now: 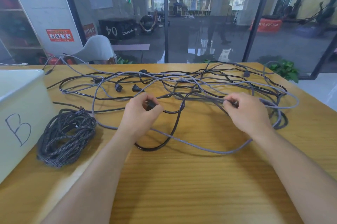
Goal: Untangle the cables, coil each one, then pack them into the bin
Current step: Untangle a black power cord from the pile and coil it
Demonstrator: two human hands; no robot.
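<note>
A tangle of black and grey cables (191,85) sprawls across the far half of the wooden table (182,178). My left hand (140,112) grips a black plug end of one black cable near the table's middle. My right hand (248,112) pinches a bundle of black and grey strands at the right side of the tangle. A black cable loop (164,141) and a long grey cable (209,148) trail on the table between my forearms. A coiled black braided cable (67,136) lies at the left, beside the white bin (20,114) marked "B".
Loose black plugs (118,88) lie in the far part of the tangle. A grey chair (96,50) stands behind the table's far left edge. A glass wall runs behind the table, and a green plant (284,70) sits past the far right corner.
</note>
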